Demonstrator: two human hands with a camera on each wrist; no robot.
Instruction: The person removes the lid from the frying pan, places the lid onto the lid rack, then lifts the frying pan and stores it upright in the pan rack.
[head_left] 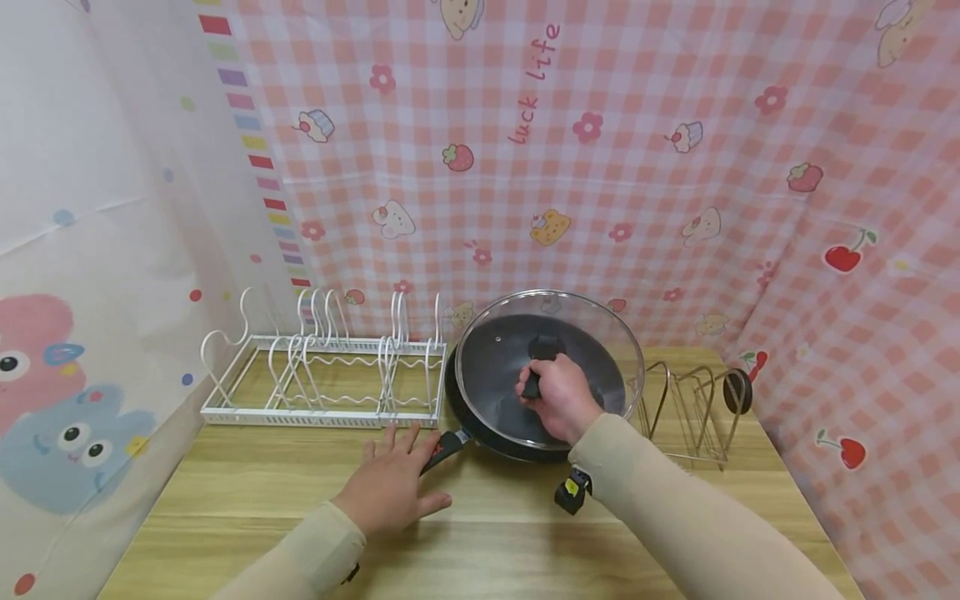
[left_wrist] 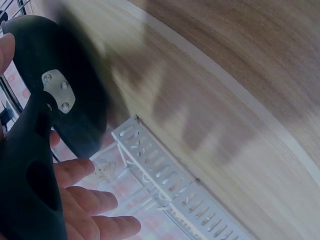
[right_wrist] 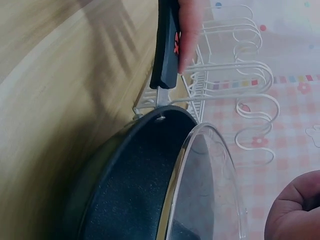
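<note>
A dark frying pan (head_left: pixel 452 396) stands on the wooden table, its black handle (head_left: pixel 444 451) pointing toward the near left. My right hand (head_left: pixel 564 396) grips the black knob (head_left: pixel 547 344) of a clear glass lid (head_left: pixel 603 321) with a metal rim. In the right wrist view the lid (right_wrist: pixel 200 185) is tilted and apart from the near part of the pan rim. My left hand (head_left: pixel 393 483) is at the pan handle with its fingers spread; in the left wrist view those fingers extend past the handle (left_wrist: pixel 27 155) rather than curling round it.
A white wire rack (head_left: pixel 322 421) with upright loops stands left of the pan. To the right is a smaller metal rack (head_left: pixel 701 417) with a black round piece (head_left: pixel 738 391) at its end. A pink checked cloth (head_left: pixel 525 183) hangs behind the table.
</note>
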